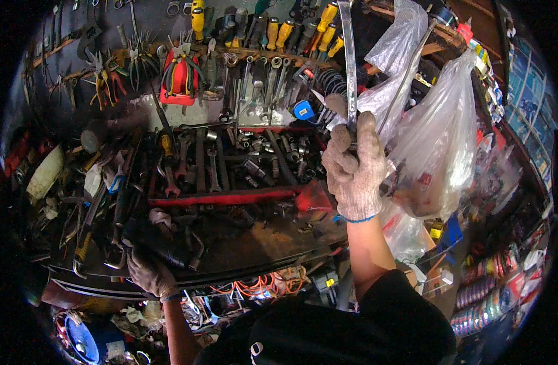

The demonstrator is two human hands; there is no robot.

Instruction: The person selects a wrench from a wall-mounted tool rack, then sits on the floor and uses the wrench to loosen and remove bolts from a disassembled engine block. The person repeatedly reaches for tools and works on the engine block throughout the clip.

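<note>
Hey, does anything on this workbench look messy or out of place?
Yes, the sockets lie jumbled in the red-edged tray, pointing every which way, while the screwdrivers above stand in a row. Left of the tray, near the left hand, loose tools are heaped over one another. I can't make out any spill or damage.

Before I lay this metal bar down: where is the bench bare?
Mostly bare: a stretch of bench between the tray's red rim and its front edge, right of the dark tool. Crowded: the tray, with sockets and wrenches; the bench's left end, heaped with tools.
</note>
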